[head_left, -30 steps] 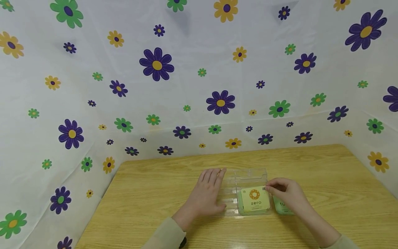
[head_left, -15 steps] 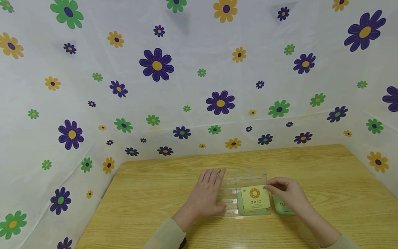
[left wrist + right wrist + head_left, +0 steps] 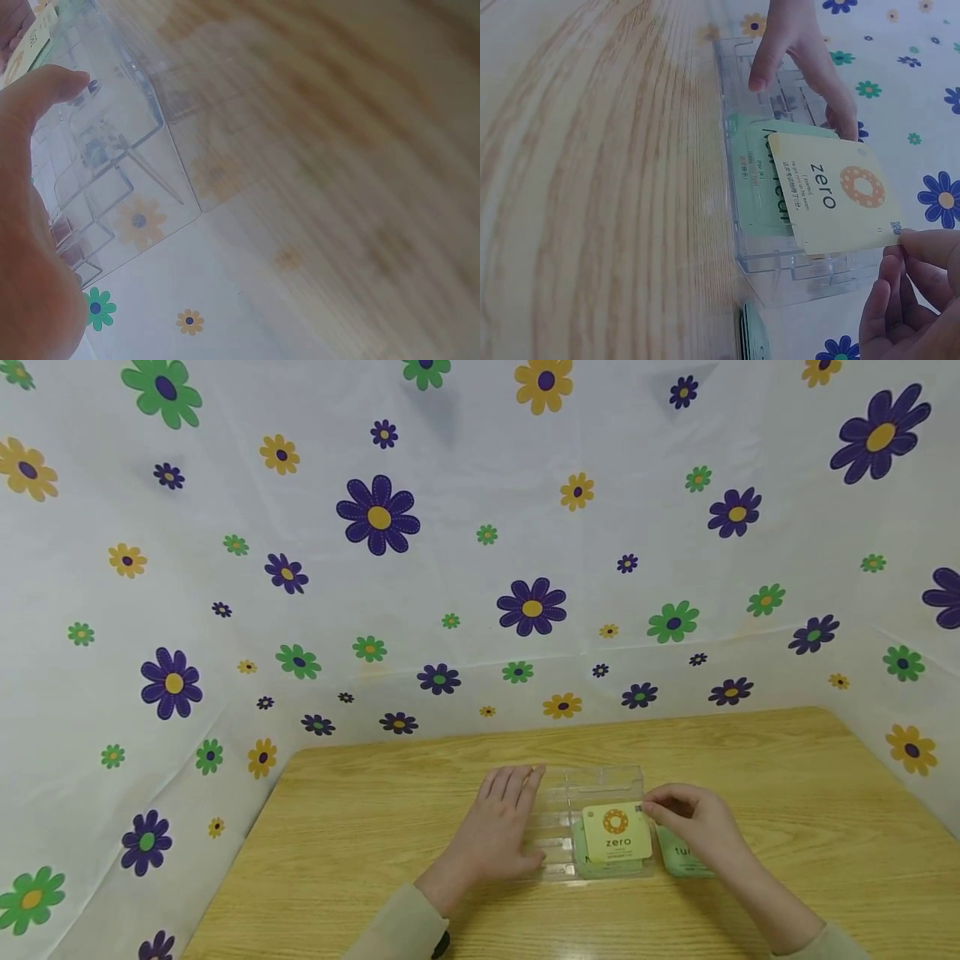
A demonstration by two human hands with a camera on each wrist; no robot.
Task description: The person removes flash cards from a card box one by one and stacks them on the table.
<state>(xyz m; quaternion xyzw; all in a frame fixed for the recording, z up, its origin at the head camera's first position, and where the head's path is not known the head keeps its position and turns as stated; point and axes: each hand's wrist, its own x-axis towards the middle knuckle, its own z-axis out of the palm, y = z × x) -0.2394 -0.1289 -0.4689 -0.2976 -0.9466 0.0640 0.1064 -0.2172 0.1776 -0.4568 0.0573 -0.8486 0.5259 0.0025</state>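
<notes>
My right hand (image 3: 697,822) pinches the upper right corner of a yellow flashcard (image 3: 617,835) printed "zero" with an orange ring picture. In the right wrist view the flashcard (image 3: 832,196) is tilted over a green card (image 3: 761,180) that lies in a clear plastic organizer (image 3: 742,259). My left hand (image 3: 498,827) rests across the left part of the organizer (image 3: 606,777), fingers stretched toward its back and thumb near the front. The left thumb (image 3: 56,82) shows against the clear plastic in the left wrist view.
Right of the organizer, partly under my right hand, lies a green card stack (image 3: 681,858). The wooden table (image 3: 360,827) has a flowered white cloth (image 3: 450,568) hanging behind and at both sides.
The yellow flashcard has risen slightly and tilted away from the green card below, uncovering more of it. My right hand moved a little with it; the left hand stayed put.
</notes>
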